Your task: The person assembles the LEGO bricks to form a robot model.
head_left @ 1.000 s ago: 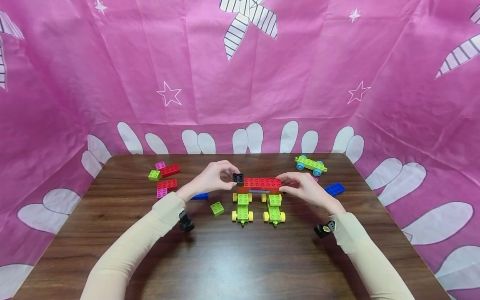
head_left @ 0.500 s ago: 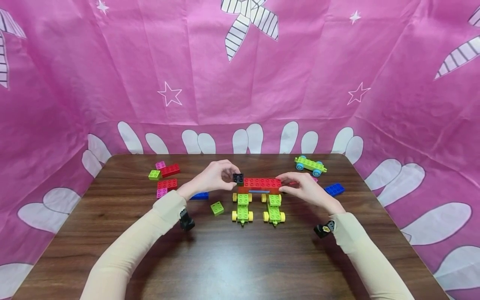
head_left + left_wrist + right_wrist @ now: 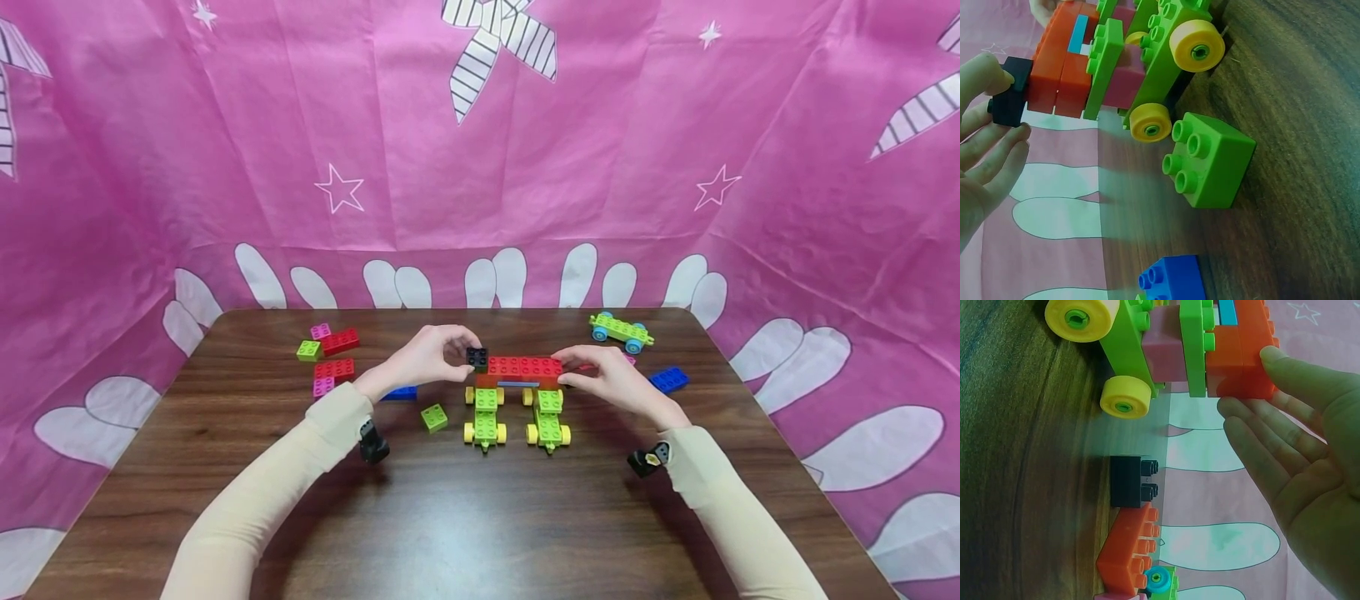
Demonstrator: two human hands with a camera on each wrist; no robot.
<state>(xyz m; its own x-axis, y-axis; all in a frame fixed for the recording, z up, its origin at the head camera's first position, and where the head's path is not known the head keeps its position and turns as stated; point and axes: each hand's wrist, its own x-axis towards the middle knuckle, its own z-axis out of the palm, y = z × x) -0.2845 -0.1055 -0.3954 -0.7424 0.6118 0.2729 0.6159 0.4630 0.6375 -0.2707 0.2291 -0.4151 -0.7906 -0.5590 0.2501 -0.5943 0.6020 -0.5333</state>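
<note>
My left hand pinches a black brick between thumb and fingers. That brick sits against the top of the left end of a row of red bricks. Under the row lie green and pink bricks on two green wheeled bases with yellow wheels, one base at left and another base at right. A blue piece shows in the red row's near side. My right hand holds the row's right end, with its thumb on the top edge and fingers at the end face.
A loose green brick lies left of the build, with a blue brick behind it. Red bricks and others lie far left. At right are a blue brick, a blue-wheeled base and a black brick.
</note>
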